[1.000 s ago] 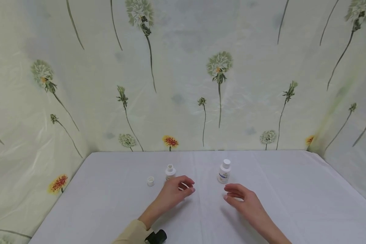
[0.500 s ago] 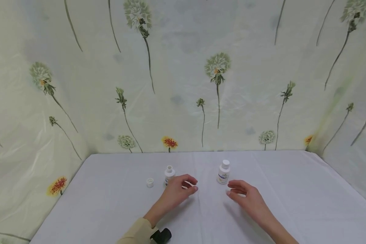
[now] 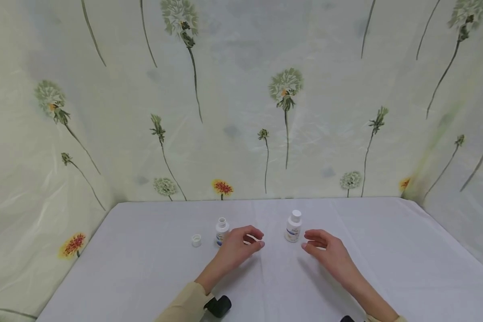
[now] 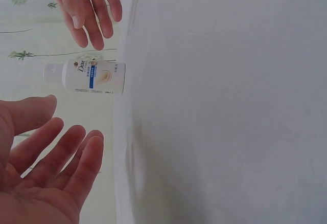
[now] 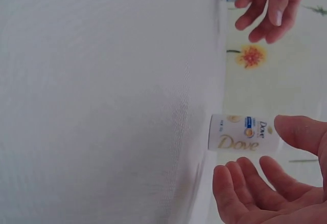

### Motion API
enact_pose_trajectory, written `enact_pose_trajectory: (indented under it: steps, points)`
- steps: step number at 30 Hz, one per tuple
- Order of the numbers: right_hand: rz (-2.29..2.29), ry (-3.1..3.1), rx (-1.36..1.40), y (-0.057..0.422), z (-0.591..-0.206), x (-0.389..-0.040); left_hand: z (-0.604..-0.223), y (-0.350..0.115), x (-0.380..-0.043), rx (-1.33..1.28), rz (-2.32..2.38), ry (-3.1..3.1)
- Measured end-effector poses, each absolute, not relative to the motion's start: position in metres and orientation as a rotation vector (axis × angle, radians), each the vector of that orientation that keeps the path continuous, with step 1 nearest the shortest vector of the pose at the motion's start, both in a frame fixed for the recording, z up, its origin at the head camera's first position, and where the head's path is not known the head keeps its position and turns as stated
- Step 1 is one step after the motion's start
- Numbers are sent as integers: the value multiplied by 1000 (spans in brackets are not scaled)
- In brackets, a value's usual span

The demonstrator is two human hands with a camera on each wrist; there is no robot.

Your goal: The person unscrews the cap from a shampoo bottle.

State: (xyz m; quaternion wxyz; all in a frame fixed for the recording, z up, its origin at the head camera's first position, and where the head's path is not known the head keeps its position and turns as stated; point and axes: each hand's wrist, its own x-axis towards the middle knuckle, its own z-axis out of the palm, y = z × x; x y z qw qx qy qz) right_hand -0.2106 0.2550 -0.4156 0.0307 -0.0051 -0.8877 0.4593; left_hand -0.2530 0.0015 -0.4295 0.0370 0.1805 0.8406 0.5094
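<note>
A capped white Dove bottle (image 3: 293, 227) stands upright on the table, just beyond and left of my right hand (image 3: 331, 253). That hand holds nothing; its fingers are relaxed, thumb and fingertips apart, near the bottle in the right wrist view. My left hand (image 3: 239, 246) is also empty, fingers loosely bent, in front of an uncapped white bottle (image 3: 222, 230) whose lower right side it partly hides. Left of the uncapped bottle lies a small white cap (image 3: 196, 240). From the left wrist, the capped bottle (image 4: 94, 76) shows between both hands.
White cloth covers the table (image 3: 145, 268). Behind and at the sides hangs a curtain (image 3: 233, 89) printed with dandelions. Black wrist cameras are strapped on both wrists, the left camera (image 3: 219, 307) showing more fully.
Both hands have moved slightly forward and to the right, the right hand now beside the capped bottle. Bottles and cap stay in place while the head view shifts a little.
</note>
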Motion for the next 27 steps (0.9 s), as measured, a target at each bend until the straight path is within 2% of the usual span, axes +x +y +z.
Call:
enact_pose_trajectory:
  steps: [27]
  points:
    - [1408,-2708,-5,263,-423,-230,-419,33,-274,554,1616,2586]
